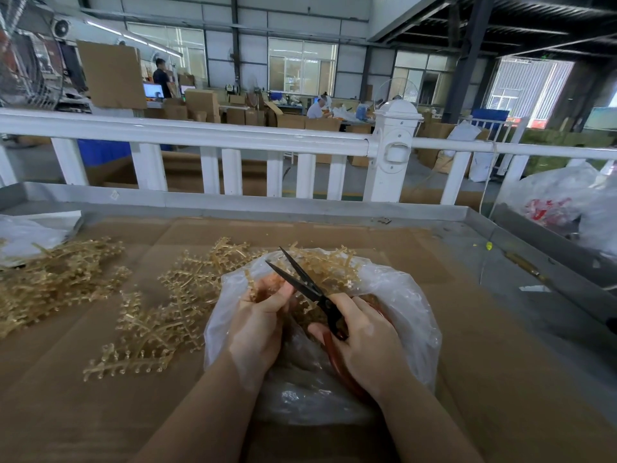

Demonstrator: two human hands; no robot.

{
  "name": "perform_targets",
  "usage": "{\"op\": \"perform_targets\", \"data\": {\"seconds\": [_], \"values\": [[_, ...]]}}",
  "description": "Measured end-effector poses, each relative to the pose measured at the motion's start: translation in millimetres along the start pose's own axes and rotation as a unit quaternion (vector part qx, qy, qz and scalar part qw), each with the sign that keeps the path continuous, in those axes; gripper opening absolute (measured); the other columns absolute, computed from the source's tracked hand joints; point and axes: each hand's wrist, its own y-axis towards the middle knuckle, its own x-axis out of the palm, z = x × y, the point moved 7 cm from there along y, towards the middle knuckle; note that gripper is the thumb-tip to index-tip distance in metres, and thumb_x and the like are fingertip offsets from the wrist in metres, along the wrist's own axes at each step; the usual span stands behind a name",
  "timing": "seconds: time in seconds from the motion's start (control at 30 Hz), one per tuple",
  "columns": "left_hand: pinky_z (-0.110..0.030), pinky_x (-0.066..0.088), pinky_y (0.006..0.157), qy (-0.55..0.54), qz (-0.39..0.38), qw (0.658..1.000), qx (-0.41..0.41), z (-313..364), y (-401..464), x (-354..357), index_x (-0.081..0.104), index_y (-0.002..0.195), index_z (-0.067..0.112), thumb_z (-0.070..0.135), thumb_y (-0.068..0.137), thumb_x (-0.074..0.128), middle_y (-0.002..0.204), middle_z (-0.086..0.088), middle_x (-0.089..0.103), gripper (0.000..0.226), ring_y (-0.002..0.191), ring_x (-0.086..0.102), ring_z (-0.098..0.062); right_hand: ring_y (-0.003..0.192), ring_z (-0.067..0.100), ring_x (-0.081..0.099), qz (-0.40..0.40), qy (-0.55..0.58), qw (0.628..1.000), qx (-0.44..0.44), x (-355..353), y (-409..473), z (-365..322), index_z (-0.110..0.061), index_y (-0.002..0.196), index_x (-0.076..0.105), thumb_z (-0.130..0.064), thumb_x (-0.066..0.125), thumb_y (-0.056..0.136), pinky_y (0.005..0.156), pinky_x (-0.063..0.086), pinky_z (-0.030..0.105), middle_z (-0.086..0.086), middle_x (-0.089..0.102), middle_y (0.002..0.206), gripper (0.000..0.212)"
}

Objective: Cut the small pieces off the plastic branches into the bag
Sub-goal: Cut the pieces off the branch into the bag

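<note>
A clear plastic bag [412, 315] lies open on the cardboard in front of me, with small amber pieces inside. My left hand [258, 324] reaches into its mouth and pinches a yellowish plastic branch [251, 283]. My right hand [362, 345] grips the red handles of black scissors [302, 277], whose blades stand open and point up and to the left over the bag. More plastic branches [167, 305] lie tangled left of the bag, and more branches stick out at its far rim.
A second heap of branches [50, 279] lies at the far left beside a white bag [23, 233]. Cardboard [467, 345] covers the metal tray table [521, 228]. A white railing [233, 142] runs behind it. Filled plastic bags [561, 202] sit at the right.
</note>
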Motion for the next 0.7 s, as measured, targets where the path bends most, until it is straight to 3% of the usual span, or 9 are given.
{"op": "perform_targets", "data": {"seconds": [0.23,0.37,0.53,0.63,0.7], "values": [[-0.016,0.050,0.050,0.002,0.017,1.000,-0.002,-3,3,-5,0.058,0.079,0.007,-0.009,0.081,0.057,0.055,0.001,0.062,0.016,0.045,0.058,-0.006,0.072,0.008,0.058,-0.009,-0.018,1.000,0.007,2,1,0,-0.022,0.107,0.063,-0.052,0.061,0.085,0.063,0.029,0.004,-0.008,0.065,0.084,0.036],[-0.018,0.053,0.053,-0.029,0.033,0.999,0.016,-2,4,-8,0.059,0.080,0.007,-0.006,0.074,0.061,0.057,0.001,0.065,0.015,0.046,0.059,-0.005,0.079,0.010,0.061,0.004,-0.039,0.999,0.007,1,1,1,-0.021,0.109,0.065,-0.051,0.063,0.084,0.068,0.046,0.017,-0.007,0.067,0.088,0.039],[-0.018,0.051,0.050,-0.035,0.063,0.997,0.010,-7,10,-18,0.059,0.076,0.013,-0.009,0.086,0.054,0.057,0.002,0.062,0.024,0.045,0.056,-0.005,0.094,0.013,0.059,-0.008,-0.052,0.999,0.008,3,1,2,-0.022,0.118,0.062,-0.051,0.058,0.087,0.081,0.048,0.024,-0.003,0.064,0.100,0.043],[-0.020,0.053,0.053,-0.012,0.032,0.999,0.016,-6,9,-13,0.071,0.058,0.017,-0.006,0.082,0.059,0.064,-0.002,0.068,0.035,0.055,0.067,-0.011,0.099,0.014,0.057,-0.011,-0.049,0.999,0.013,3,1,3,-0.022,0.121,0.061,-0.051,0.057,0.088,0.085,0.046,0.025,-0.003,0.064,0.105,0.044],[-0.025,0.056,0.057,0.020,-0.003,1.000,0.019,-4,6,-7,0.074,0.065,0.016,0.001,0.072,0.065,0.073,-0.008,0.072,0.019,0.069,0.071,-0.019,0.102,0.014,0.056,-0.009,-0.043,0.999,0.013,2,1,3,-0.022,0.121,0.060,-0.051,0.056,0.088,0.087,0.045,0.025,-0.004,0.064,0.107,0.044]]}}
